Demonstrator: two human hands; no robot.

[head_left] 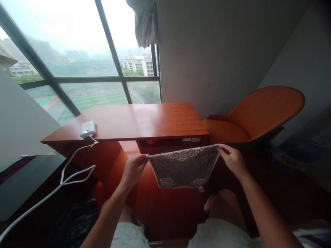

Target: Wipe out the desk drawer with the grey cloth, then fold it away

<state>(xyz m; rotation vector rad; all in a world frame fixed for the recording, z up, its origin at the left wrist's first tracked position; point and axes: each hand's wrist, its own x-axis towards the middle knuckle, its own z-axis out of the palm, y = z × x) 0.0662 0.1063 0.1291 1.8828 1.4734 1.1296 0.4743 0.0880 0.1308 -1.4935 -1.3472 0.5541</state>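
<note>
A dark grey-brown towel (184,168) with pale scroll patterns hangs spread between my two hands, in front of the desk's near edge and above the floor. My left hand (133,169) pinches its upper left corner. The upper right corner is held between the fingers of my right hand (232,160). The towel's top edge sags slightly, and a small white tag shows at its lower right.
Beyond the towel stands a reddish wooden desk (155,120), with a white device (88,128) and cable (67,182) at its left. An orange chair (266,106) is on the right. A black plastic bag (80,220) lies lower left.
</note>
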